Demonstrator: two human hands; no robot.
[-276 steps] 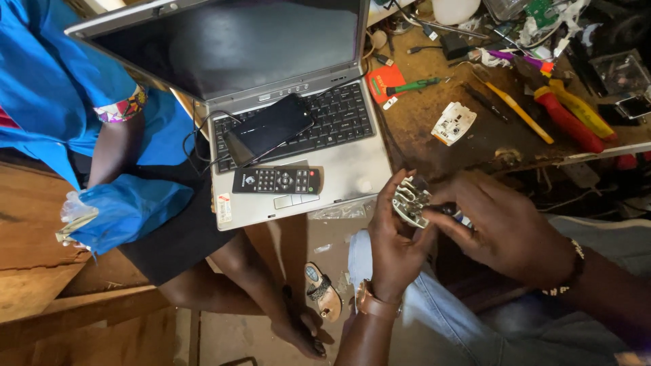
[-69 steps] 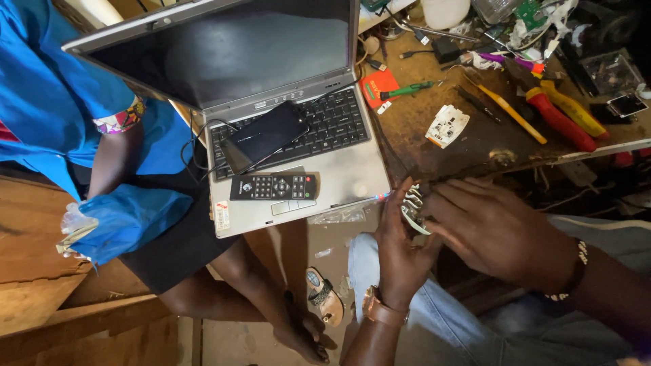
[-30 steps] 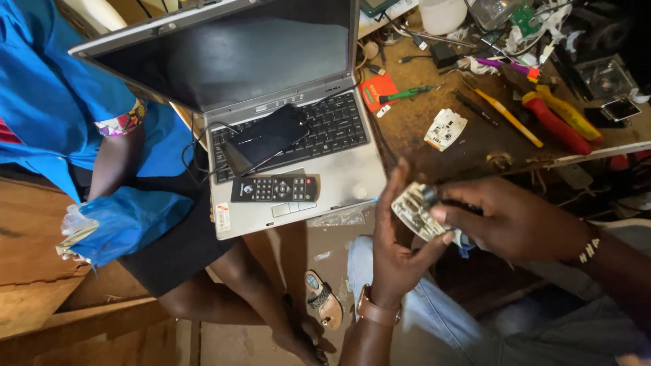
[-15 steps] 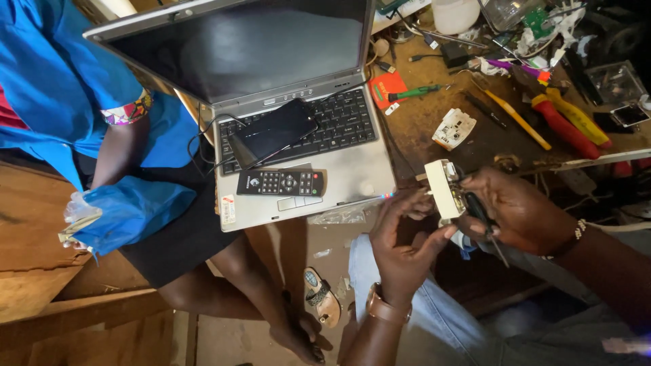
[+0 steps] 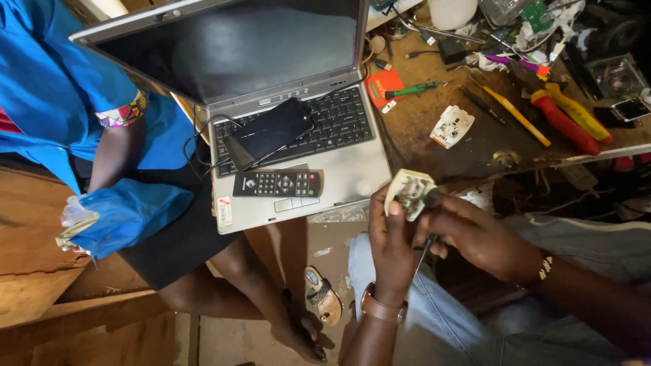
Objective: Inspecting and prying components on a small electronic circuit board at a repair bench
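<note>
This looked like a small electronics repair workshop. Beyond the right hand (image 5: 485,237) stood a worn wooden workbench (image 5: 434,129) strewn with screwdrivers (image 5: 566,122), cables and what seemed to be circuit boards (image 5: 536,15). Past the left hand (image 5: 393,234), an open laptop (image 5: 285,115) carried a phone (image 5: 271,130) and a remote control (image 5: 278,183).

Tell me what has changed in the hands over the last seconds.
The left hand has turned the white socket part upright and raised it; the right hand now grips a thin tool against it. Laptop, remote and phone stayed put.
</note>
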